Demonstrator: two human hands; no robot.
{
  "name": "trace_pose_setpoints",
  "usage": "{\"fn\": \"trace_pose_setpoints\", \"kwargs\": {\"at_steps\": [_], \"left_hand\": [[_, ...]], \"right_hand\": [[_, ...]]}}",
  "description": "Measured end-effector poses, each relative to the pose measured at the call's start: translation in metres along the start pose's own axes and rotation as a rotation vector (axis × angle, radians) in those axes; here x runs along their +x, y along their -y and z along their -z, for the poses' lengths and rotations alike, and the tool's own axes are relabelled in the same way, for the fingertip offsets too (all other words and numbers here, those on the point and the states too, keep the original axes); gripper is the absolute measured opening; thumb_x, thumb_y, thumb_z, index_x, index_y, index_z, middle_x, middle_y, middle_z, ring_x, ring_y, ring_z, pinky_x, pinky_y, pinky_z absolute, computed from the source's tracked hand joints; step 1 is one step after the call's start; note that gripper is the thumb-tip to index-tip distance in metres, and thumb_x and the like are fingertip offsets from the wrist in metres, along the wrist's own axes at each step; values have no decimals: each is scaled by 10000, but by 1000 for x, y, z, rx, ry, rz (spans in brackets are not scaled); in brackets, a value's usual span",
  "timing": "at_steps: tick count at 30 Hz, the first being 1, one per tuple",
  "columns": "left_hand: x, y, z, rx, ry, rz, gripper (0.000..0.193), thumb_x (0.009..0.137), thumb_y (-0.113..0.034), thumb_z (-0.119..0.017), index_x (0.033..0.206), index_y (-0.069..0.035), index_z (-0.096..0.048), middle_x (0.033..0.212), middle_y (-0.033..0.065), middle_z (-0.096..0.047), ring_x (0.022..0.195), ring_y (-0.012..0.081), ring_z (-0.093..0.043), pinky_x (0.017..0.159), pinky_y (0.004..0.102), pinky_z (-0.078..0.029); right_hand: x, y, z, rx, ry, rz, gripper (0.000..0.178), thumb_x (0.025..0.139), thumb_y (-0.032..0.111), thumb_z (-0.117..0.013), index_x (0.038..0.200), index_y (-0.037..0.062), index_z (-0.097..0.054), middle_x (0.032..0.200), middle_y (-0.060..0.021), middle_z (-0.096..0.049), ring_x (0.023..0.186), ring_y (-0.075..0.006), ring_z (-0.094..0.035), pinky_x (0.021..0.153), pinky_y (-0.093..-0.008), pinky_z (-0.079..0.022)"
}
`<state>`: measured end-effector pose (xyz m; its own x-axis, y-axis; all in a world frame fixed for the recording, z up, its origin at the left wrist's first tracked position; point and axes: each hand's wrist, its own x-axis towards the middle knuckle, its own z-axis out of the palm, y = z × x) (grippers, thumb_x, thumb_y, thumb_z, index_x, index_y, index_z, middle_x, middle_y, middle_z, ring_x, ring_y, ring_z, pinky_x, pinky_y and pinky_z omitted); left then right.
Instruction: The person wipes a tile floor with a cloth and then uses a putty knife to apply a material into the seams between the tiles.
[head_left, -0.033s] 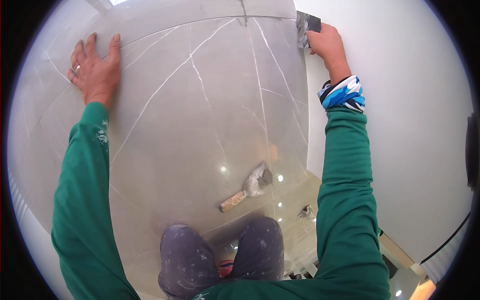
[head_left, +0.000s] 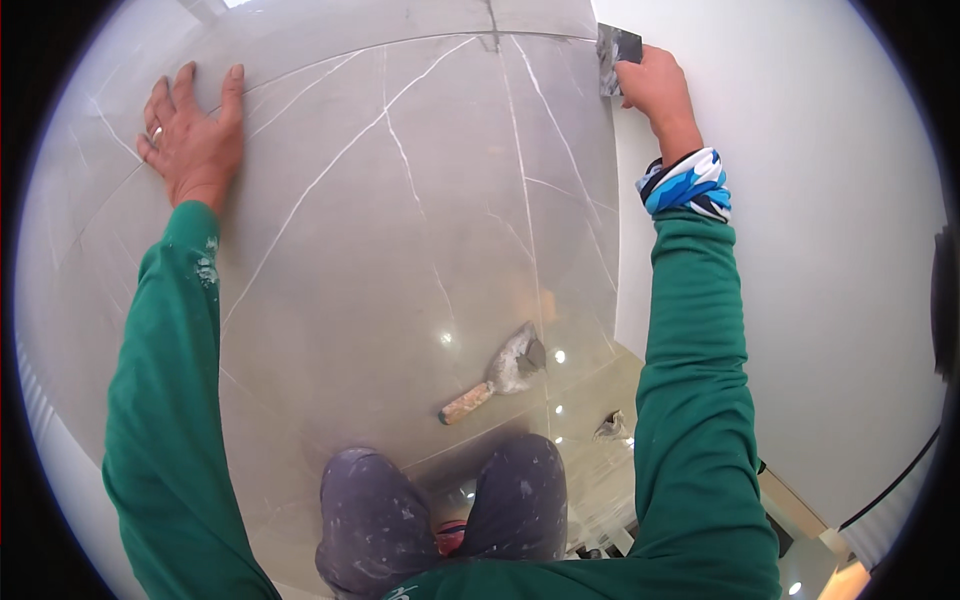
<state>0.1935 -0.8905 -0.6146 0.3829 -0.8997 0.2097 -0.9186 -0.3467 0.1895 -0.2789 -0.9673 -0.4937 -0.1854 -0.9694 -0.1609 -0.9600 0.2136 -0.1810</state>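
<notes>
My left hand point(head_left: 192, 137) lies flat with fingers spread on a grey marble-look tile point(head_left: 330, 260), at the far left. A ring shows on one finger. At the far right my right hand point(head_left: 658, 95) grips a thin, dark, rectangular scraper blade point(head_left: 617, 60) smeared with grey. Its blade stands at the tile's right edge, against the white surface, close to the end of the dark joint point(head_left: 400, 43). My fingers partly cover the blade. Nearer to me a pointed trowel point(head_left: 512, 362) rests on the tile, its worn handle toward the lower left and grey paste on its blade.
The white panel point(head_left: 800, 200) borders the tile on the right. My knees point(head_left: 370, 500) are at the near edge of the view. A small crumpled scrap point(head_left: 611, 427) lies to the right of the trowel. A dark cable point(head_left: 890, 480) curves at the lower right.
</notes>
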Motion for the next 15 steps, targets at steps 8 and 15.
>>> {"fn": "trace_pose_setpoints", "kwargs": {"at_steps": [8, 15], "left_hand": [[1, 8, 0, -27, -32, -27, 855, 928, -757, -455, 1545, -166, -436, 1639, 152, -317, 1565, 279, -169, 1251, 571, -45], [1, 3, -1, -17, -38, -22, 848, 929, -753, -457, 1544, -170, -438, 1635, 150, -319, 1561, 284, -181, 1249, 578, -42]], "right_hand": [[14, 25, -4, -195, 25, -41, 308, 840, 207, -583, 935, -29, -757, 778, -201, -751, 725, -313, -767, 812, -380, -609], [27, 31, -11, -286, 91, -58, 331, 860, 203, -579, 1027, -17, -761, 905, -223, -759, 864, -360, -759, 878, -411, -593]]}}
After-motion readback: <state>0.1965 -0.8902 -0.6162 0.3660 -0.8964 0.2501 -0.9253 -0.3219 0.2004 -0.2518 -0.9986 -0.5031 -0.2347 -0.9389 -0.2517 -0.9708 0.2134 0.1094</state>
